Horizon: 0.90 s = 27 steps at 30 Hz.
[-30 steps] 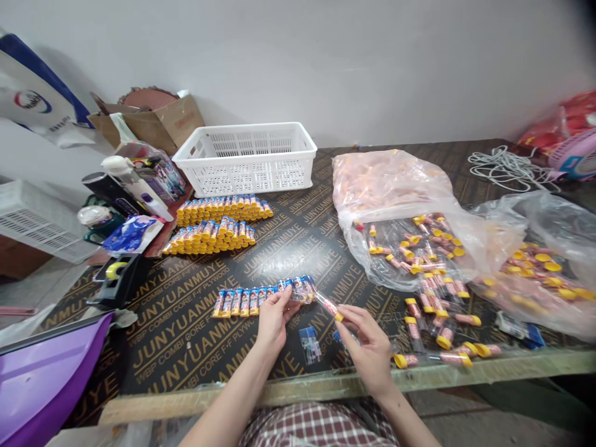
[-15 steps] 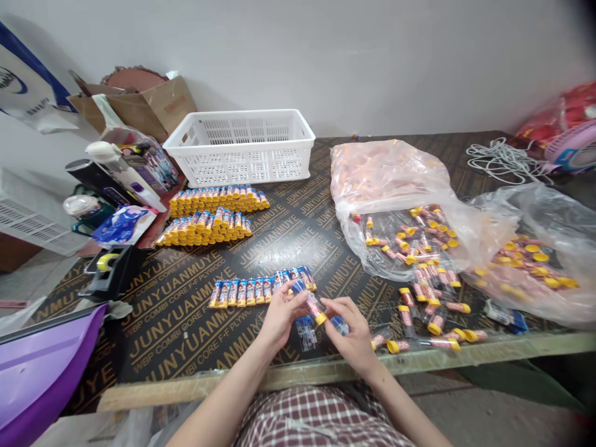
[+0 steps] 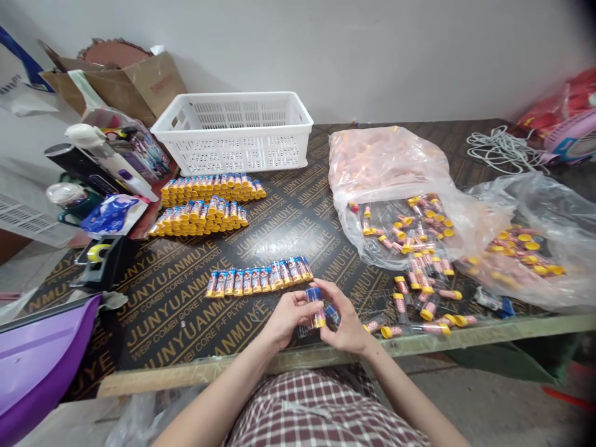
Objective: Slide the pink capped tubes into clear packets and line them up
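Note:
A small tube (image 3: 315, 299) with a blue band at the top and a yellow cap at the bottom stands nearly upright between my hands, near the table's front edge. My left hand (image 3: 289, 318) pinches it from the left, thumb across its front. My right hand (image 3: 343, 320) curls round it from the right, fingers at its top and thumb low near the cap. Blue printed film pieces (image 3: 331, 314) lie under and behind my hands, partly hidden. Just beyond is a row of blue-labelled tubes (image 3: 256, 280) with yellow caps, side by side.
Stacked labelled tubes (image 3: 200, 217) sit before a white basket (image 3: 246, 152). To the right, unlabelled tubes (image 3: 421, 273) spill from a plastic bag (image 3: 386, 161); another bag (image 3: 559, 198) lies beyond. A tape dispenser (image 3: 100, 264) and purple dustpan-like object (image 3: 46, 360) are at left.
The tube has turned from tilted to nearly upright, and my right fingers have moved up round it. The whole view has shifted slightly.

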Each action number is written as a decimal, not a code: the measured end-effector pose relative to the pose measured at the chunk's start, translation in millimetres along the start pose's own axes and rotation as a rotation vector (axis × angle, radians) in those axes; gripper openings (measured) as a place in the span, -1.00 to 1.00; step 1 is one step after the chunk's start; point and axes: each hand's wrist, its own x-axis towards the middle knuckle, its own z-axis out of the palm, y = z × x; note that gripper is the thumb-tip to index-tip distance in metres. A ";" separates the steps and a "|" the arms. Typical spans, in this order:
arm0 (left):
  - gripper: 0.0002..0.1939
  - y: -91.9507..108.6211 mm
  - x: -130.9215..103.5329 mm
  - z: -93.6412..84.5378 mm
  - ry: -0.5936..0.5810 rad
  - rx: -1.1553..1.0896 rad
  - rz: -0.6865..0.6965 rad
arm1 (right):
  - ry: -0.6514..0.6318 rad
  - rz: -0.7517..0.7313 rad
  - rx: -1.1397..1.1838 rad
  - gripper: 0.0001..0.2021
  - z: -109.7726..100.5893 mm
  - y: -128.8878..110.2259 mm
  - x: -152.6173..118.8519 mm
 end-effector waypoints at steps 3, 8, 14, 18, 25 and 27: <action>-0.57 0.0 -0.6 0.9 0.013 0.002 0.006 | 0.021 0.005 0.044 -0.19 2.1 1.3 -0.9; -0.53 0.2 -1.6 1.8 0.022 0.011 0.009 | 0.034 -0.005 0.080 -0.18 3.3 1.7 -1.5; -0.53 0.4 -2.5 2.6 0.035 -0.004 0.013 | 0.041 -0.007 0.104 -0.16 4.8 1.2 -1.8; -0.55 1.6 -3.5 3.0 0.038 -0.009 0.015 | 0.050 0.000 0.114 -0.17 5.7 0.9 -1.9; -0.56 -1.8 -1.3 -0.6 0.071 0.004 0.038 | 0.035 -0.014 0.150 -0.15 10.8 0.6 1.8; -0.57 2.2 1.8 -10.5 0.125 0.066 0.088 | 0.013 -0.009 0.151 -0.13 8.2 0.1 2.5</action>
